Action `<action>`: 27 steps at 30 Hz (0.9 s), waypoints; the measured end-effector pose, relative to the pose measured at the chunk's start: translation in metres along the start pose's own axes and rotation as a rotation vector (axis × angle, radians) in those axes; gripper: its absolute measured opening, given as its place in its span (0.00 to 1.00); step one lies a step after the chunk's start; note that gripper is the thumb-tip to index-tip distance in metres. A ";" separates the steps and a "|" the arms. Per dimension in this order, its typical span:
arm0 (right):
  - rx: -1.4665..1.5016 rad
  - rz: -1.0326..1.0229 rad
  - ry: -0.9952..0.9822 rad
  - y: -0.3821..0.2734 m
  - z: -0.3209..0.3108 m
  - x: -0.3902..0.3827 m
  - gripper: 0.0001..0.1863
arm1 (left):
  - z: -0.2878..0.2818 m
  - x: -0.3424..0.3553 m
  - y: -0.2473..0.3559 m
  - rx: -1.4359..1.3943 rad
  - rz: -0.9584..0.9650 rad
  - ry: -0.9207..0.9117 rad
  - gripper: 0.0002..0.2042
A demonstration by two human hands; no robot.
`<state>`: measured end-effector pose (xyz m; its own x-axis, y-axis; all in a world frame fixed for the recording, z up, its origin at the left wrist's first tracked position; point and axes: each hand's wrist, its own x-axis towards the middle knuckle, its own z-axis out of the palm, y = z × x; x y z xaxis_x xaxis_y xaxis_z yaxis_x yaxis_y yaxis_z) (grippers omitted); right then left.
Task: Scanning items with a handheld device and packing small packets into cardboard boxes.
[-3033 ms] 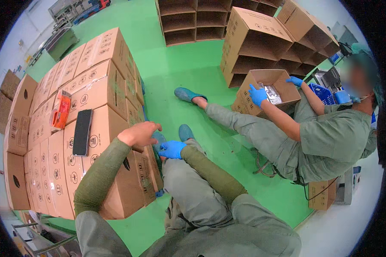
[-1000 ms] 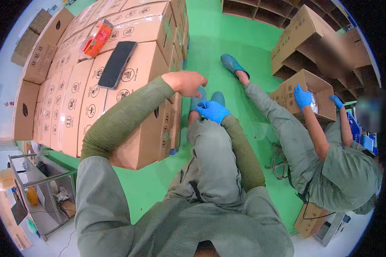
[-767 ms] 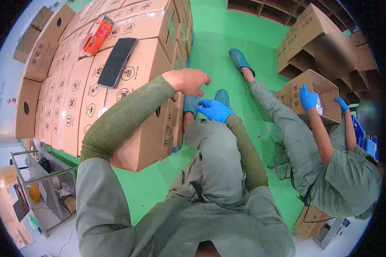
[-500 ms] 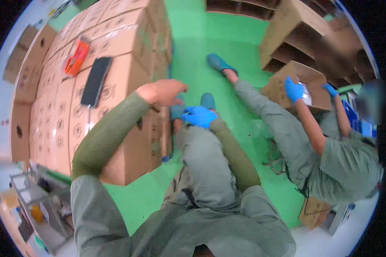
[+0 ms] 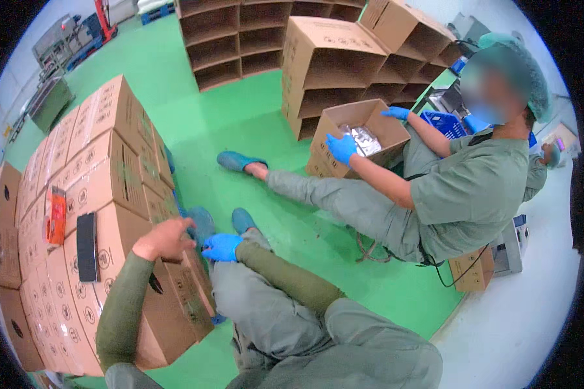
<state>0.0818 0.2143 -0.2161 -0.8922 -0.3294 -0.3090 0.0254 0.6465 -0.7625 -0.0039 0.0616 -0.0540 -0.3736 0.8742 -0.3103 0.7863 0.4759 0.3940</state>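
Observation:
My bare left hand (image 5: 167,238) hovers beside the edge of the stacked cartons (image 5: 120,223), its fingers loosely bent and apart, with nothing visible in them. Just to its right, my right hand (image 5: 222,247) in a blue glove rests on my knee, fingers outstretched. A dark, flat, phone-like slab (image 5: 87,246) lies on the cartons left of my left hand. Farther left lies an orange hand tool (image 5: 56,217), which looks like a tape dispenser.
At right, a seated co-worker's blue-gloved hands (image 5: 341,148) hold an open carton (image 5: 388,135) containing silver pouches (image 5: 363,139). Open-fronted cardboard boxes (image 5: 334,67) are piled behind it. The co-worker's leg and shoe (image 5: 240,161) extend across the green floor (image 5: 175,123).
The view has swung up and rightward, so the carton stack sits lower left and more of the co-worker shows. My two hands remain close together near my knee.

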 end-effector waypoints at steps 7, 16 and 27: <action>-0.043 -0.024 0.016 -0.003 0.009 0.012 0.21 | -0.008 -0.008 0.003 -0.008 -0.019 -0.059 0.21; -0.046 -0.012 0.026 -0.009 0.004 0.006 0.21 | -0.012 0.000 0.009 0.017 -0.110 -0.107 0.22; -0.026 -0.010 -0.022 -0.010 0.000 0.008 0.20 | -0.010 0.001 0.005 -0.004 -0.044 -0.056 0.22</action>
<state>0.0749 0.2055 -0.2111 -0.8823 -0.3503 -0.3143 0.0049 0.6609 -0.7505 -0.0052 0.0653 -0.0437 -0.3797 0.8454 -0.3757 0.7675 0.5146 0.3823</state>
